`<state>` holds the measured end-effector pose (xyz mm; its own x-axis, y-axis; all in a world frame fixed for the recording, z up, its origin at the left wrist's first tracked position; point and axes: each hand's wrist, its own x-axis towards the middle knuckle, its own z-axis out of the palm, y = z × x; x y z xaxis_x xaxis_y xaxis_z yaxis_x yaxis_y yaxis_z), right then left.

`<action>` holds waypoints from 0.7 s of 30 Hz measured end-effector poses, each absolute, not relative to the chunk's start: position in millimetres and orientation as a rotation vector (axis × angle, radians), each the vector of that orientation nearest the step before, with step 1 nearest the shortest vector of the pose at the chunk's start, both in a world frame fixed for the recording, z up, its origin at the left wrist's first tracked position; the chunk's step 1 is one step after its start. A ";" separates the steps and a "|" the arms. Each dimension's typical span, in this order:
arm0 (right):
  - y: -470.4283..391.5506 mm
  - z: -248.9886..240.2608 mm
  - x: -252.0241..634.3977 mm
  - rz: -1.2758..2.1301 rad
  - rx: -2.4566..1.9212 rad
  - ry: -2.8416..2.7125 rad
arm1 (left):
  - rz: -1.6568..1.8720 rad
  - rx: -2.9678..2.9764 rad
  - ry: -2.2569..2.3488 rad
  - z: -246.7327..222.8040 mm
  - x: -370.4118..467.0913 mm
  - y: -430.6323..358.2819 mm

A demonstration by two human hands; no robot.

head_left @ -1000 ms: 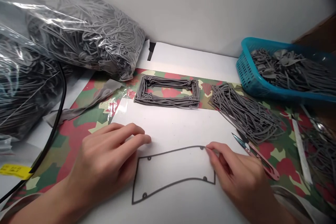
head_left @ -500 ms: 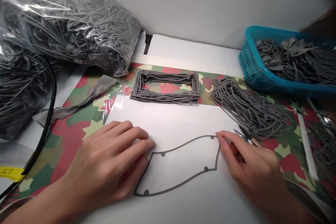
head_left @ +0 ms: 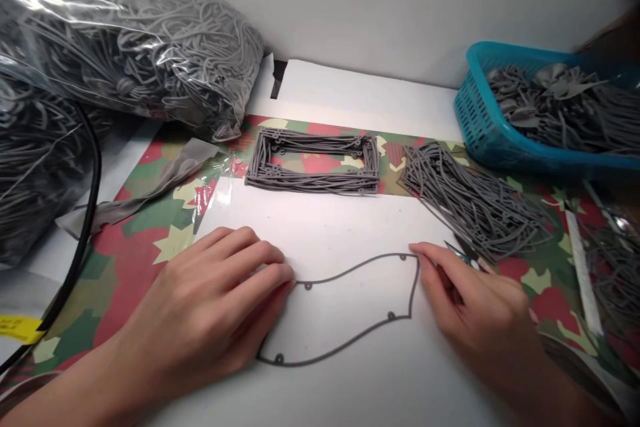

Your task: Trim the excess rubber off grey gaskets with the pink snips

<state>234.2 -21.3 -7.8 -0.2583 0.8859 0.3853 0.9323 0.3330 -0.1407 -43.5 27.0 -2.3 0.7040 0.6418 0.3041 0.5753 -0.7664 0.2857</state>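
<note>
A thin dark grey rubber gasket (head_left: 345, 341), a four-sided loop with wavy long sides and small eyelets, lies on white paper between my hands. My left hand (head_left: 227, 300) is closed at its upper left corner, thumb and forefinger meeting there and hiding most of the short left side. At the opposite end, my right hand (head_left: 473, 300) pinches the upper right corner between thumb and forefinger. Behind the right fingers shows a pointed tool (head_left: 461, 252), partly hidden; its kind is unclear. Beyond the paper, stacked gaskets (head_left: 313, 181) form a neat rectangle, with a loose heap of gaskets (head_left: 475, 197) to its right.
A blue plastic basket (head_left: 473, 103) of grey rubber pieces stands at the back right. Clear bags (head_left: 165, 40) of grey strips fill the left side. A black cable (head_left: 90, 207) with a yellow tag runs down there. A grey scrap strip (head_left: 145, 193) lies on the patterned mat.
My left thumb and forefinger have closed on the gasket's upper left corner, which showed free before. The right hand keeps its pinch. The whole view has shifted slightly.
</note>
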 end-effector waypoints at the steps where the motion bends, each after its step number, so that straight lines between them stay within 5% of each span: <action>1: -21.2 -8.2 234.6 -0.164 -1.598 -2.207 | 0.610 2.740 0.993 -2.9 -42.9 26.8; 21: -24.0 -9.3 234.1 -0.113 -1.544 -2.179 | 0.741 2.754 0.979 -1.2 -43.0 28.5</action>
